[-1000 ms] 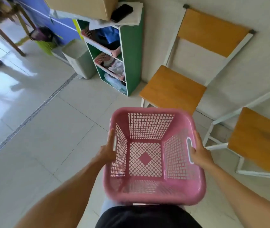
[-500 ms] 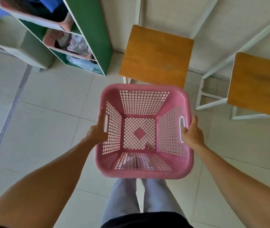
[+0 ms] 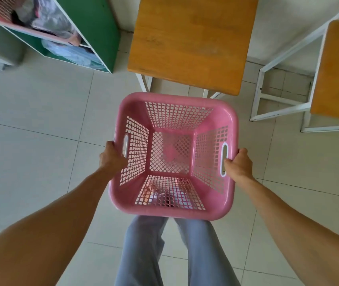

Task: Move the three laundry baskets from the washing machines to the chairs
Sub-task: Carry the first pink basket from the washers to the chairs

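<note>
Closer now, the chair seat (image 3: 191, 42) fills my view; my left hand (image 3: 112, 158) and right hand (image 3: 239, 165) clasp the pink basket (image 3: 172, 211) handles, carrying—next, set it onto that seat.

You face a pale tiled floor (image 3: 40, 120), a green shelf unit (image 3: 94, 27) at your left, a whitish wall (image 3: 288, 21) ahead.
</note>
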`<state>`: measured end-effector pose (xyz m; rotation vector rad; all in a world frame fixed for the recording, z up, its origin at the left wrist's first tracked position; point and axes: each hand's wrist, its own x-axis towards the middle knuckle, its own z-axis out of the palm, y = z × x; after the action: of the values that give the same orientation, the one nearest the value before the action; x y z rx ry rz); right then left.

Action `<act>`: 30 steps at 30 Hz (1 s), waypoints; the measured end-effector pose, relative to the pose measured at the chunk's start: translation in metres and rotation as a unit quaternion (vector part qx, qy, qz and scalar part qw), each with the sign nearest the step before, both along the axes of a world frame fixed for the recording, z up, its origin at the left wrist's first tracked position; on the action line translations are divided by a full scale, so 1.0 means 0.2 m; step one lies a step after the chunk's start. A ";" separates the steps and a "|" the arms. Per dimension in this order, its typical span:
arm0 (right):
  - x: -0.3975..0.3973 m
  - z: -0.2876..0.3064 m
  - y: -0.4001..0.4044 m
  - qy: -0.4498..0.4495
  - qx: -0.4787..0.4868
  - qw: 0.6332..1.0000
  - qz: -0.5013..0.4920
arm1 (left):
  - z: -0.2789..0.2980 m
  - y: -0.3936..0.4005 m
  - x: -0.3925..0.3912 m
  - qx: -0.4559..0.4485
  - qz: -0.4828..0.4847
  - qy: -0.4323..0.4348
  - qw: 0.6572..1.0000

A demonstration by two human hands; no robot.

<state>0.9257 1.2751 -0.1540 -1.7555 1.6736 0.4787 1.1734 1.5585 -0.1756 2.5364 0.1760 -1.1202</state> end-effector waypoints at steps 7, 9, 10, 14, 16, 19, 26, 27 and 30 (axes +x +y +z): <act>-0.01 -0.19 -0.11 -0.009 0.002 1.000 -0.022 | -0.19 -0.12 0.06 -0.005 0.007 -0.018 1.000; -0.01 -0.21 -0.13 -0.014 0.000 0.999 -0.036 | -0.20 -0.15 0.06 0.004 0.008 -0.035 0.999; -0.01 -0.22 -0.14 -0.017 -0.001 0.999 -0.038 | -0.21 -0.15 0.05 0.008 0.008 -0.041 0.999; -0.02 -0.20 -0.12 -0.027 -0.002 0.999 -0.024 | -0.15 -0.15 0.02 0.017 0.004 -0.052 0.999; -0.03 -0.15 -0.09 -0.024 0.000 1.000 -0.010 | -0.08 -0.15 -0.02 0.020 0.001 -0.060 0.998; -0.06 -0.03 -0.01 -0.022 0.009 1.000 0.006 | 0.07 -0.15 -0.11 0.024 -0.022 -0.060 0.998; -0.23 0.35 0.27 -0.026 0.041 0.999 0.024 | 0.51 -0.16 -0.48 -0.061 -0.075 -0.010 0.995; -0.25 0.40 0.31 -0.029 0.042 0.998 0.020 | 0.56 -0.16 -0.52 -0.066 -0.086 -0.005 0.994; -0.33 0.57 0.40 -0.055 0.039 0.998 0.008 | 0.68 -0.15 -0.63 -0.097 -0.129 0.018 0.987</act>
<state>0.8603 1.3554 -0.0404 -1.7089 1.5450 0.4411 1.0465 1.5288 -0.0389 2.4126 -0.2489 -1.2128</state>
